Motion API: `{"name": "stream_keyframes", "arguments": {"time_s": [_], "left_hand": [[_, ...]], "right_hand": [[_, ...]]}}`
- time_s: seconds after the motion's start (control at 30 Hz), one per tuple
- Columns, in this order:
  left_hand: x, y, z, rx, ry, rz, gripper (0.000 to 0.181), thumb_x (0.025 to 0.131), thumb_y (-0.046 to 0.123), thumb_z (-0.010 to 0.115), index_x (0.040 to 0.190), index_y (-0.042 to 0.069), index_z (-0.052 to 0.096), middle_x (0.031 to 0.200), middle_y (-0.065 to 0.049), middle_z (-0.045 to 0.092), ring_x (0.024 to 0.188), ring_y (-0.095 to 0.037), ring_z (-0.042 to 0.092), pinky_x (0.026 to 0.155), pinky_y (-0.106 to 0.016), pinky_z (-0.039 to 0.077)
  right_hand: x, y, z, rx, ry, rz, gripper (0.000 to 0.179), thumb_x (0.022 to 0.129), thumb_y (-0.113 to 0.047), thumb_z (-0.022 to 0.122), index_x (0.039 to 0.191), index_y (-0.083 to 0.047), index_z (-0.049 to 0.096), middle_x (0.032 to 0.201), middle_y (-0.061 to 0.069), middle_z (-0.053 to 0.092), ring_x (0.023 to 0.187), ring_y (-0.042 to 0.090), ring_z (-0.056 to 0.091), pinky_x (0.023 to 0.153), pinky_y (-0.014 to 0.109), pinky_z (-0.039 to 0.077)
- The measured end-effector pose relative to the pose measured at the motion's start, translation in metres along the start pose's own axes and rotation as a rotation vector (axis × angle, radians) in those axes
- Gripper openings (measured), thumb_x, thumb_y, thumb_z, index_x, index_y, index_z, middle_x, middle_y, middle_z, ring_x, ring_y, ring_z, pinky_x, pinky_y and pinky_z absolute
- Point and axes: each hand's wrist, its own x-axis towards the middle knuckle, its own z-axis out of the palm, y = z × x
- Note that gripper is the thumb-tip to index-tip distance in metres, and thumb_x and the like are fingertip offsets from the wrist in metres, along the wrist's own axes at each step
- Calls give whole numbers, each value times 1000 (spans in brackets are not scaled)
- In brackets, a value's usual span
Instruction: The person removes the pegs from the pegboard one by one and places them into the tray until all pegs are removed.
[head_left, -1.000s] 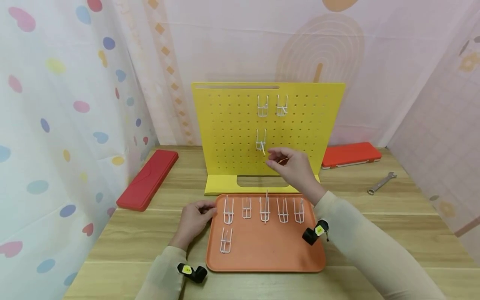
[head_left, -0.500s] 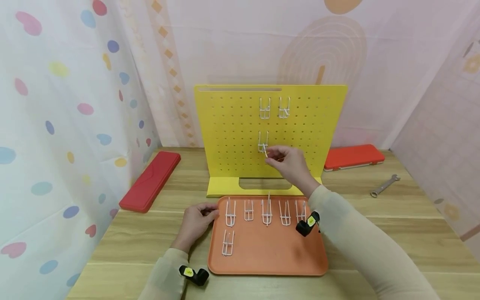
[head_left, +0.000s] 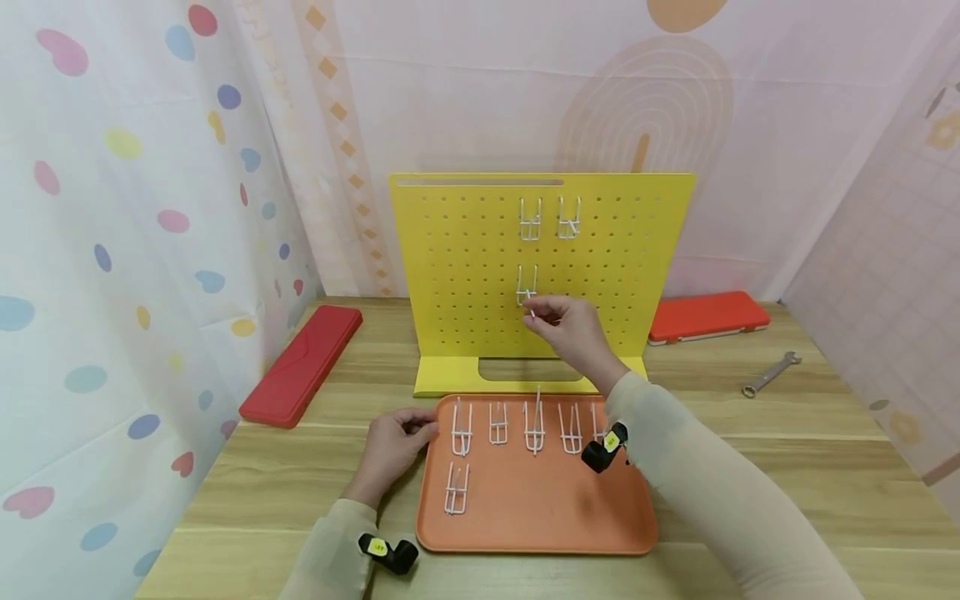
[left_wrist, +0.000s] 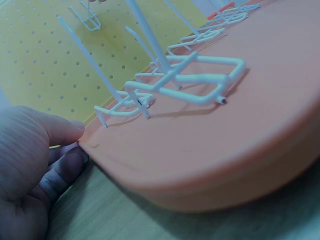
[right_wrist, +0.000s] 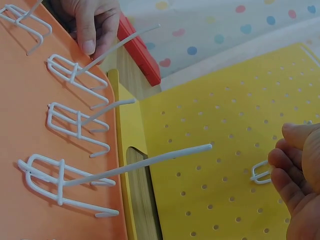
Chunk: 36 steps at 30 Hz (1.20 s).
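A yellow pegboard (head_left: 465, 275) stands upright behind an orange tray (head_left: 540, 508). My right hand (head_left: 572, 332) pinches the prong of a white wire hook (head_left: 519, 283) hanging on the board, thumb and fingers at the prong's tip. In the right wrist view the fingers partly cover that hook (right_wrist: 253, 175). Two more wire hooks hang above it near the board's top edge. At the tray's left rim, my left hand (head_left: 392, 448) grips the corner; the left wrist view has the thumb (left_wrist: 67, 131) on top and fingers below. Several white wire hooks (head_left: 456, 492) lie in the tray.
A dark red case (head_left: 302, 365) lies on the wooden table at the left. To the right of the board are a bright red case (head_left: 708, 315) and a wrench (head_left: 771, 373). Patterned curtains (head_left: 480, 92) enclose the table at the back and sides.
My right hand has moved left to the lower hook on the board, and its fingers have closed on the prong. The left hand stays at the tray. The head view has shifted slightly.
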Motion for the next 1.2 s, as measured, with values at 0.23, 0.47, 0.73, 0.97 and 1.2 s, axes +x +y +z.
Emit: {"name": "stream_keyframes", "arguments": {"time_s": [0.23,0.47,0.73,0.97,1.2], "left_hand": [[0,0,1,-5,7,15,12,83,9,75,94,7,75,81,-1,69,74,-13,61,66,-25,50],[0,0,0,4,7,10,13,83,10,75,95,8,75,82,0,70,76,-12,62,68,-25,50],[-1,1,0,11,3,1,12,83,10,75,96,8,75,83,0,70,76,-12,61,68,-26,50],[-2,2,0,4,9,9,12,83,9,75,95,8,75,83,0,70,76,-12,61,67,-25,50],[-2,2,0,3,11,18,12,83,9,75,94,8,75,83,0,70,76,-12,62,68,-25,50]], "right_hand": [[0,0,0,-8,1,5,24,91,-20,67,112,-8,72,97,-1,71,86,14,64,72,32,53],[0,0,0,-25,3,4,24,91,-22,67,111,-9,73,98,-2,72,86,13,65,71,31,53],[-1,1,0,0,9,29,24,91,-23,67,110,-9,73,100,-1,72,89,22,67,70,32,54],[-2,1,1,-3,28,22,23,91,-22,67,109,-10,74,101,-1,72,86,11,66,71,30,55],[-3,0,2,-15,39,22,24,91,-23,67,111,-12,74,103,-1,72,88,9,67,69,30,55]]}}
